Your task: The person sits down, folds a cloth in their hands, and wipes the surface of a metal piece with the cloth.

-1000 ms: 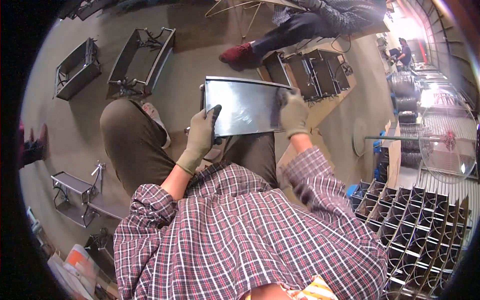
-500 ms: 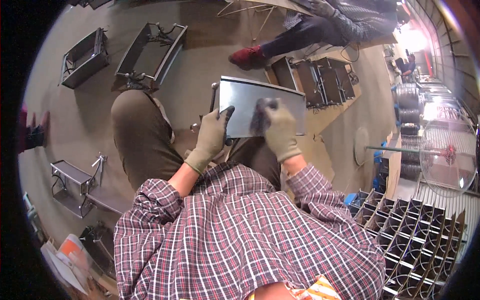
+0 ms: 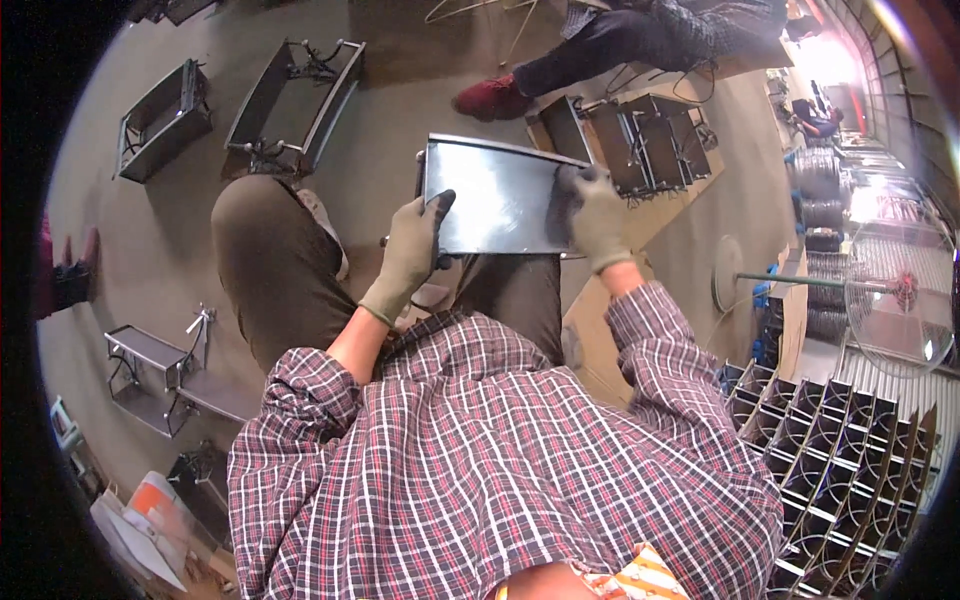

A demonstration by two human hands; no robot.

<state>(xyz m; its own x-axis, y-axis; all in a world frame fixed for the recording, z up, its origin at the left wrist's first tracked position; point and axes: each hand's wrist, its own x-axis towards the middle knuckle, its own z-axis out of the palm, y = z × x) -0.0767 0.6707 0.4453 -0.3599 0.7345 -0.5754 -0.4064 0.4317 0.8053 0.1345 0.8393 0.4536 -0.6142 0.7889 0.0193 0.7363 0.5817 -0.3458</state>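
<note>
A shiny silver metal panel (image 3: 490,195), seemingly part of a small rack with a dark frame at its left side, is held above my lap. My left hand (image 3: 412,235), in a beige glove with dark fingertips, grips the panel's left edge, thumb on top. At the right end is my right hand (image 3: 600,215) in a matching glove, its fingers bent against the panel's surface. Those fingertips are slightly blurred, and whether they pinch anything small is hidden. A dark patch beside them on the panel looks like a reflection.
Small metal racks (image 3: 295,110) stand on the floor at the far left, another rack (image 3: 150,365) at the left. More racks (image 3: 650,145) lie on cardboard ahead-right, near a seated person's red shoe (image 3: 495,100). A fan (image 3: 900,290) and stacked dark metal frames (image 3: 830,470) are at the right.
My right hand has slid from the panel's middle to its right end. The panel has shifted slightly left and away from me, with my left hand still gripping it.
</note>
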